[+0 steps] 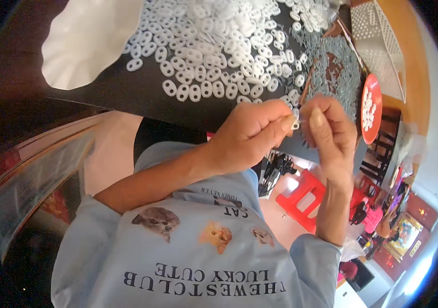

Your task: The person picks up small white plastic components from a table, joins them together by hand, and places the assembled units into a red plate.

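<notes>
Head view. Left hand (250,134) and right hand (329,131): fingertips pinched together on one small white plastic piece (295,123), raised near the eyes for fine fitting. Loose white oval pieces (214,46) heaped within reach on dark table (126,95); small grey metal parts (334,66) beside them.

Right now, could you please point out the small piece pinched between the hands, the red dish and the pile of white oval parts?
small piece (296,123), head view, its visible end between the fingertips.
red dish (375,92), head view, bare upper rim.
pile of white oval parts (214,46), head view, middle of the heap.
</notes>
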`<control>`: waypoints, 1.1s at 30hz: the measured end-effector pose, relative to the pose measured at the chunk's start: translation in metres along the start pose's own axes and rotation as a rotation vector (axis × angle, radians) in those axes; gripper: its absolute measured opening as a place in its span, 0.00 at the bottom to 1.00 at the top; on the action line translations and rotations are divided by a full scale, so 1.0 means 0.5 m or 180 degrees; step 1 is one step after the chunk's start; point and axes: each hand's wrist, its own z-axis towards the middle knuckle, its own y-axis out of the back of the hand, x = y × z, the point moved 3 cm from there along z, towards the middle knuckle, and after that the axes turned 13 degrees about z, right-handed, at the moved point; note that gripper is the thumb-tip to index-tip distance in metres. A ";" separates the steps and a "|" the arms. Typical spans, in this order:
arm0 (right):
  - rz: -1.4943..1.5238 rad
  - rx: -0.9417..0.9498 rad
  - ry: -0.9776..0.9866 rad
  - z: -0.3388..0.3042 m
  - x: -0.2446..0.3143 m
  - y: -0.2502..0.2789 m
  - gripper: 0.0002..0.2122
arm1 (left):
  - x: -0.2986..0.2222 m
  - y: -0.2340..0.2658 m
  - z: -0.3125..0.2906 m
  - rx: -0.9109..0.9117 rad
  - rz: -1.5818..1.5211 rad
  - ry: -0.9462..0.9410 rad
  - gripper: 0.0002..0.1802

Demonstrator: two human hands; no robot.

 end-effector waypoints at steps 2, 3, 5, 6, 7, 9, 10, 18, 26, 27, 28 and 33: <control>-0.0308 0.0036 0.0102 0.039 0.015 0.013 0.06 | 0.000 0.000 0.000 0.0044 -0.0171 0.0163 0.13; -0.0712 0.0104 0.0330 0.063 0.019 0.015 0.06 | -0.010 0.004 0.000 0.0014 -0.0091 0.0087 0.13; -0.1818 0.0357 0.1194 0.117 0.032 0.006 0.07 | -0.018 0.010 0.000 0.0016 0.0062 0.0089 0.13; -0.1837 0.0336 0.1223 0.142 0.034 0.000 0.07 | -0.021 0.011 0.003 0.0034 0.0194 0.0123 0.13; -0.2188 0.0441 0.1450 0.163 0.037 -0.011 0.07 | -0.022 0.011 0.006 0.0050 0.0205 0.0091 0.13; -0.2532 0.0565 0.1712 0.205 0.033 -0.028 0.06 | -0.008 0.014 0.009 0.0029 -0.0017 0.0352 0.13; -0.2710 0.0673 0.1649 0.223 0.025 -0.033 0.06 | -0.003 0.014 0.010 0.0038 -0.0007 0.0328 0.13; -0.2684 0.0906 0.1754 0.315 0.033 0.007 0.07 | -0.002 0.024 0.019 -0.0073 0.0717 -0.0226 0.10; -0.3342 0.1006 0.1657 0.331 0.024 0.008 0.06 | -0.007 0.029 0.024 -0.0188 0.0905 -0.0508 0.09; -0.3019 0.1004 0.1658 0.326 0.028 0.008 0.07 | -0.007 0.030 0.023 -0.0197 0.0899 -0.0494 0.09; -0.2697 0.1000 0.1655 0.324 0.032 0.010 0.07 | -0.008 0.031 0.023 -0.0183 0.0858 -0.0504 0.09; -0.3194 0.0860 0.1771 0.337 0.036 0.036 0.08 | -0.011 0.030 0.023 -0.0191 0.0884 -0.0538 0.09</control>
